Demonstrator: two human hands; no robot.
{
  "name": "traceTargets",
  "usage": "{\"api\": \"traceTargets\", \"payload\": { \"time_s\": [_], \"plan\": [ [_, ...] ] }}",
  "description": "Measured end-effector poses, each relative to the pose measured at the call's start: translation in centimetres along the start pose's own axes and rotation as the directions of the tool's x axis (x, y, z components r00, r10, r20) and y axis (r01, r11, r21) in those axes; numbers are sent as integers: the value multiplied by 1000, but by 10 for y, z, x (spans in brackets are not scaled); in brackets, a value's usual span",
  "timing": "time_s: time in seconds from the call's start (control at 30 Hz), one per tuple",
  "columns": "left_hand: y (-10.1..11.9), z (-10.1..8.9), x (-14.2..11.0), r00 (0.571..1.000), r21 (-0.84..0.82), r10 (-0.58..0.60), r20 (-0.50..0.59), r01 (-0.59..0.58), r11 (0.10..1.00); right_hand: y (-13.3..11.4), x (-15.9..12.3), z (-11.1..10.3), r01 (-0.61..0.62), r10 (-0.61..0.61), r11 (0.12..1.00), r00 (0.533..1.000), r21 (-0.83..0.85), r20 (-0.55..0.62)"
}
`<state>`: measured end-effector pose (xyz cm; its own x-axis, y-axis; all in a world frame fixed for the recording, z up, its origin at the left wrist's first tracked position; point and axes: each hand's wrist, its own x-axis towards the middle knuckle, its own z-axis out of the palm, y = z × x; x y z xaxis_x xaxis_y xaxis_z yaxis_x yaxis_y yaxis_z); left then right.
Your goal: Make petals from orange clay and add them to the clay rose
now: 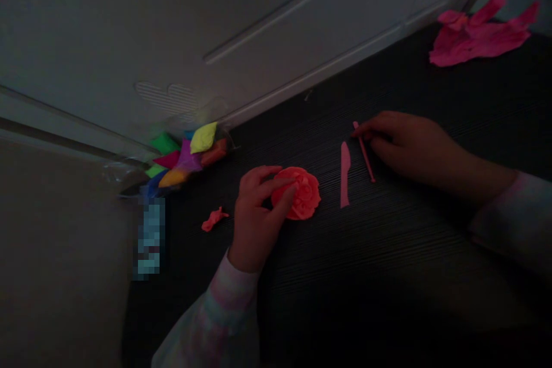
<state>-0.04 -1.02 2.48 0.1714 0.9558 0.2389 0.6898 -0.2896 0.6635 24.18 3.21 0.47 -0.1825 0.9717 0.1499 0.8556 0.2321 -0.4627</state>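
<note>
My left hand [261, 207] rests on a round, coral-coloured clay piece [308, 195], its fingers and thumb closed on the left side of it. The clay lies flat, with ruffled edges and folded shapes in the middle, like a flower; part of it is hidden under my fingers. To the right, my right hand [401, 144] has its fingertips closed at the upper part of a thin pink modelling stick [366, 158], which lies slanted on the dark table [310, 276]. Between both hands lies a flat pink plastic knife [344, 175]. A small twisted coral clay scrap [214, 219] sits left of my left hand.
Several coloured clay packets [181, 161] lie in clear plastic against the pale panel [302, 17] at the back left. A blurred-out light blue item [150, 238] is near the table's left edge. A crumpled bright pink piece [480, 40] stands at the back right.
</note>
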Motion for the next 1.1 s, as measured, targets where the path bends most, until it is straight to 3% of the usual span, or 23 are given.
{"api": "traceTargets", "payload": {
  "time_s": [0.57, 0.93, 1.1],
  "plan": [
    [-1, -2, -13, 997, 49, 66, 35, -68, 996, -2, -1, -1, -3, 3, 1000, 1000, 1, 4],
    [-3, -14, -21, 997, -125, -53, -56, 46, 991, -2, -1, -3, -59, 59, 998, 998, 29, 24],
    [-9, -18, -31, 960, -310, -276, -55, 246, 918, -1, -1, 0, -127, 126, 990, 992, 56, 24]
  ]
}}
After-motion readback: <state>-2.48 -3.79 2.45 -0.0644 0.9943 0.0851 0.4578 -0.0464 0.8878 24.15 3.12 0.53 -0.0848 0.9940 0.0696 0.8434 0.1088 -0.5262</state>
